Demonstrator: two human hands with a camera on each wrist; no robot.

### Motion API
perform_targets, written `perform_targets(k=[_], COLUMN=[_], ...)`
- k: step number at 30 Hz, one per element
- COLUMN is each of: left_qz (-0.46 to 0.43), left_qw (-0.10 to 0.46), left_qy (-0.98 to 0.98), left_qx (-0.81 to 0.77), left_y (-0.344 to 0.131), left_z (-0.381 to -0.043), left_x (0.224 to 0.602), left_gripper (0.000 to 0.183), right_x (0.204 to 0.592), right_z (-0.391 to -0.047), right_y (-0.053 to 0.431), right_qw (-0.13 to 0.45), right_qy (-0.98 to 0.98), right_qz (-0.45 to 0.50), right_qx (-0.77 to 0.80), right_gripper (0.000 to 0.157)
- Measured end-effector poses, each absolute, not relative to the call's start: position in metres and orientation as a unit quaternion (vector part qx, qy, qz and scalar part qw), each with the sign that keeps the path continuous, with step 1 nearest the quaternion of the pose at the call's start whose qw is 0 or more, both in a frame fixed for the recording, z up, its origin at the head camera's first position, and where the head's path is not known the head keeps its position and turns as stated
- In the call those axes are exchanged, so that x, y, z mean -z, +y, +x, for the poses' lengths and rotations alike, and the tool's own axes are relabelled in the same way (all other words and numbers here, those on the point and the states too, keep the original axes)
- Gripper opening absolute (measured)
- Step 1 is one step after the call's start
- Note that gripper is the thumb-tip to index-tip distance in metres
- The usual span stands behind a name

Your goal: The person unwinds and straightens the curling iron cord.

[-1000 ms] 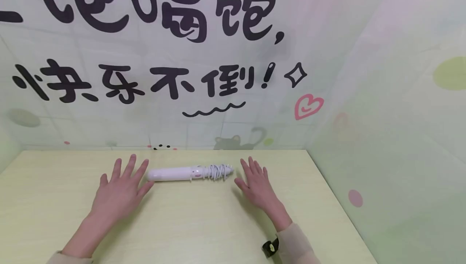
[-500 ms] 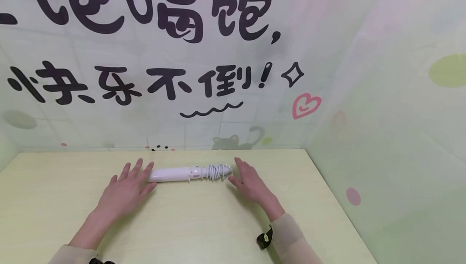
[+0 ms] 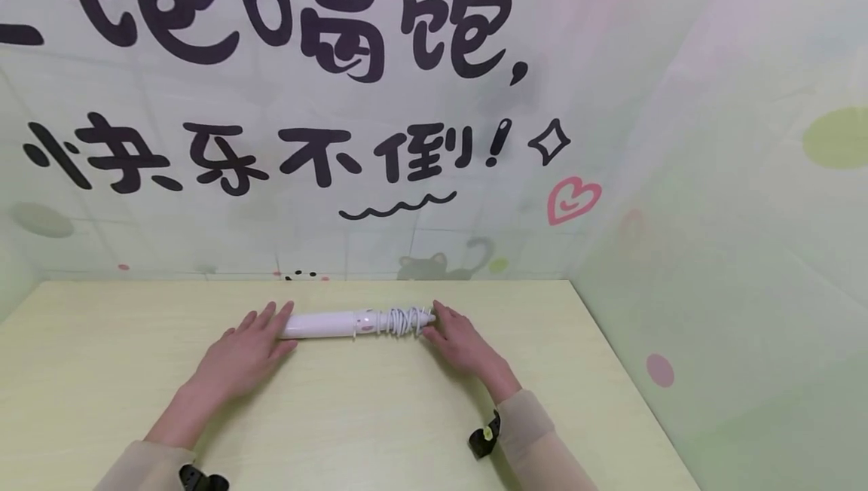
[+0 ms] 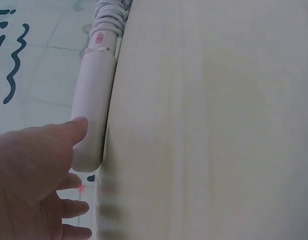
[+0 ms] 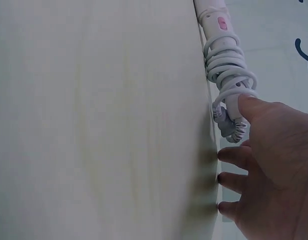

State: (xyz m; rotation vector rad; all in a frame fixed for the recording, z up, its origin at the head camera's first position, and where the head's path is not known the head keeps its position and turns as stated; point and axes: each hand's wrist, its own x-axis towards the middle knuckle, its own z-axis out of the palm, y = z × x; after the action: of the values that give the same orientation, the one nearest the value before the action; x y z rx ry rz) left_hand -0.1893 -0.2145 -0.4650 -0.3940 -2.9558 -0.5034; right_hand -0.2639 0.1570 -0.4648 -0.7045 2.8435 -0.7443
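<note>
On the table point(image 3: 353, 416) lies a pale pinkish-white corded wand point(image 3: 322, 325), resembling a hair curling iron, its thick smooth part to the left. White cord point(image 3: 404, 321) is wound round its thinner handle, near a pink button point(image 5: 222, 23). My left hand point(image 3: 240, 355) straddles the smooth end, fingers beyond it and thumb point(image 4: 80, 131) at the near side. My right hand point(image 3: 468, 340) reaches the cord end with its thumb point(image 5: 248, 107) overlapping the handle tip. Fingers of both hands look mostly straight; whether they press on the wand I cannot tell.
Behind the table stands a printed wall hanging point(image 3: 305, 227) with black characters. Another printed panel point(image 3: 746, 310) runs along the right side. Black wrist cameras point(image 3: 484, 438) sit at both sleeves.
My left hand has moved right onto the wand's smooth end. The right hand has moved left to the cord end, its fingers drawn closer together. The wand stays in place.
</note>
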Motion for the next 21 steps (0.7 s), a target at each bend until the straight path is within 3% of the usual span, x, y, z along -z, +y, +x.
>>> perform_targets(k=[21], left_qz=[-0.152], left_qw=[0.092], left_qy=[-0.97], left_qx=[0.167], left_y=[-0.21], left_z=[-0.2002], left_x=[0.4723], left_gripper=[0.054], right_x=[0.4704], right_z=[-0.2729], right_y=[0.154], right_qw=[0.031], right_qy=[0.93], right_qz=[-0.249], right_qx=[0.27], right_gripper=[0.045])
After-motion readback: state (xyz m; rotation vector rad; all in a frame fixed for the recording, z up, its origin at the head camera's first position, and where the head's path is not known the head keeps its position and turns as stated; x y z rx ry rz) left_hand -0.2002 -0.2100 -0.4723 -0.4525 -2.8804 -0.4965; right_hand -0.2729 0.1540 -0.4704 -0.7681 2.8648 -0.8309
